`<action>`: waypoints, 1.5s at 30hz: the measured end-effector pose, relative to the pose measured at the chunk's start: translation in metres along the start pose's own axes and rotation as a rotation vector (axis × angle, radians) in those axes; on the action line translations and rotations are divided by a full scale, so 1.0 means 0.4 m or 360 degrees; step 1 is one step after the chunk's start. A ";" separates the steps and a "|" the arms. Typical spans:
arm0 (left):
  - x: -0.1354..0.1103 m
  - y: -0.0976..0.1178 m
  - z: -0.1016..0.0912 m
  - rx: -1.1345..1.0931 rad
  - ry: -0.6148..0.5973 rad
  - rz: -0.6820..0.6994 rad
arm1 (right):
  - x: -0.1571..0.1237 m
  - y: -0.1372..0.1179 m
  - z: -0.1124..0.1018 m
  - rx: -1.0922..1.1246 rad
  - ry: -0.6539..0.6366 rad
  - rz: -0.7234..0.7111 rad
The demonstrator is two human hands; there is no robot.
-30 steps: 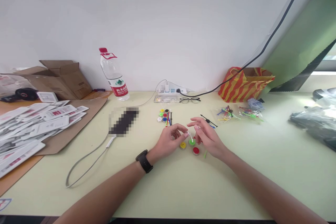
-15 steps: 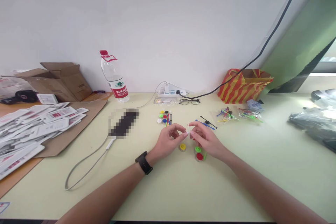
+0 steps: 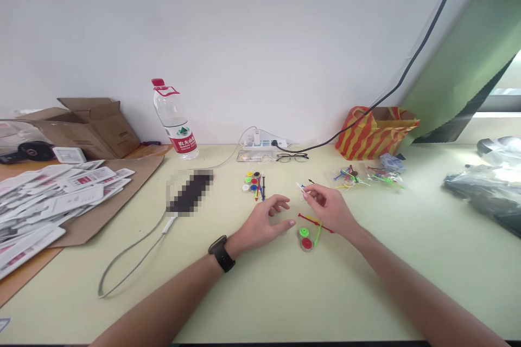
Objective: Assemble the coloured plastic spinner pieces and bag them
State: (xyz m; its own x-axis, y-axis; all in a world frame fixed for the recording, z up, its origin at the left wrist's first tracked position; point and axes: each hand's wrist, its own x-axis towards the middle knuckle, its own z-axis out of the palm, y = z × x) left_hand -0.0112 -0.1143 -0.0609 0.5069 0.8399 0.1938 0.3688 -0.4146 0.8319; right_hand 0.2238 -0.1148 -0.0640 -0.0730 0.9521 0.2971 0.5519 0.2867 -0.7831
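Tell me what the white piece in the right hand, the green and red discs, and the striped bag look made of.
White piece: probably plastic, being evenly opaque white; too small to judge its finish.
Green disc and red disc: likely moulded plastic, given their bright, uniform colour.
Striped bag: thin and creased, perhaps plastic film, though paper is possible.

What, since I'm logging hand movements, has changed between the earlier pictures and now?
The left hand has opened; the right hand has moved forward, pinching a small white plastic stick. The round green disc and round red disc shifted rightward. The red-capped clear plastic bottle stayed put.
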 end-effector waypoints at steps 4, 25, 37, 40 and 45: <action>-0.005 0.007 -0.025 0.0195 -0.0083 0.0084 | 0.018 0.036 -0.030 -0.0621 0.0063 0.0014; 0.003 -0.018 -0.041 0.0431 -0.0164 0.0281 | 0.011 -0.002 -0.104 -0.0185 -0.0893 -0.0032; -0.001 -0.016 -0.032 0.0350 -0.0125 0.0208 | 0.012 0.012 -0.121 -0.0103 -0.0940 -0.0002; 0.000 -0.016 -0.030 0.0308 -0.0105 0.0234 | 0.011 0.012 -0.112 -0.0078 -0.0900 0.0010; -0.002 -0.014 -0.028 0.0272 -0.0144 0.0251 | 0.012 0.007 -0.114 -0.0076 -0.0874 0.0001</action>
State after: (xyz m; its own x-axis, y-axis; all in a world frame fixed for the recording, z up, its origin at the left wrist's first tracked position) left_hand -0.0224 -0.1087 -0.0597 0.6337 0.7283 0.2607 0.4019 -0.5979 0.6935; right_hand 0.2630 -0.1144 -0.0400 -0.4885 0.8715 -0.0419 0.5879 0.2933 -0.7539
